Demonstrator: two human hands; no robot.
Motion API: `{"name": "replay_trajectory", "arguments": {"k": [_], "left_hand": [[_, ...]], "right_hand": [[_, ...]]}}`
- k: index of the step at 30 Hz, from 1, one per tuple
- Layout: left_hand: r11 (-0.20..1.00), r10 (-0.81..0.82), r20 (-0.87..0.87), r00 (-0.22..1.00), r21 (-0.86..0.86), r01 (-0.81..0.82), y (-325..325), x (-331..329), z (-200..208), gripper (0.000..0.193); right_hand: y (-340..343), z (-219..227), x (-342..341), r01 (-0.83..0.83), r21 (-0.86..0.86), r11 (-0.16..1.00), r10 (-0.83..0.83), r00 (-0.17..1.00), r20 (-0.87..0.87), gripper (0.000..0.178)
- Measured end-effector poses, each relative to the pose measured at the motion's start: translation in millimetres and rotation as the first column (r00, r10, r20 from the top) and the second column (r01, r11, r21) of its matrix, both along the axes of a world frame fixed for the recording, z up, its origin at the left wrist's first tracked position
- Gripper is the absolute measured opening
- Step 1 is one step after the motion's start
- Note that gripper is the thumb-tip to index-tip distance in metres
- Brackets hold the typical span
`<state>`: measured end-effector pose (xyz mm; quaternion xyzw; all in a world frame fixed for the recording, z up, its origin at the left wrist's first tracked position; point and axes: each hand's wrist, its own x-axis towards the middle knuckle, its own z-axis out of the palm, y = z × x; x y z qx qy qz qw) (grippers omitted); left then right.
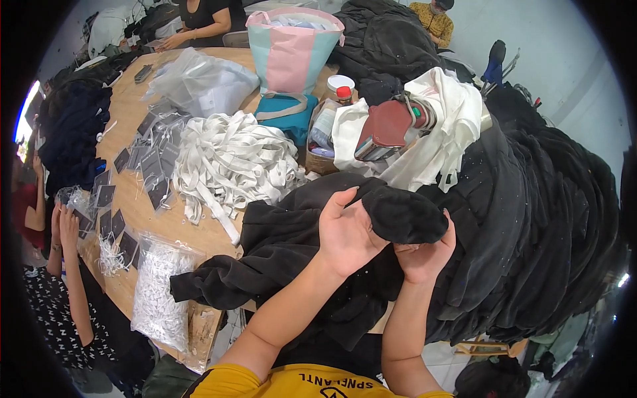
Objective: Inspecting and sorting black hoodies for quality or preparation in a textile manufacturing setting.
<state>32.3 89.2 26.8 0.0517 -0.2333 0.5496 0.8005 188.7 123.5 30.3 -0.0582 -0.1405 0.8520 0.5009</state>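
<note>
I hold the black garment bunched up off the wooden table. My left hand is spread behind the fold, my right hand cups under it with fingers closed on the cloth, likely to keep the fold in view. Left of the garment lies a heap of white straps; right of it, stacked dark clothing crowds in, so open room is only toward me.
</note>
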Motion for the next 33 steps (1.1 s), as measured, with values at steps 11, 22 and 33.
{"name": "replay_trajectory", "arguments": {"k": [11,22,33], "left_hand": [[0.959,0.206,-0.043,0.978,-0.191,-0.210,-18,-2,12,0.082],[0.976,0.159,-0.040,0.987,-0.146,-0.163,-9,-7,21,0.085],[0.930,0.317,-0.635,0.705,0.063,-0.362,-31,5,-5,0.054]], "right_hand": [[-4,-12,-18,-0.220,-0.096,0.971,0.173,0.918,-0.356,0.047],[-6,-12,-16,-0.182,-0.074,0.981,0.142,0.916,-0.376,0.046],[-55,-8,5,0.121,0.392,0.912,-0.285,0.875,0.392,0.056]]}}
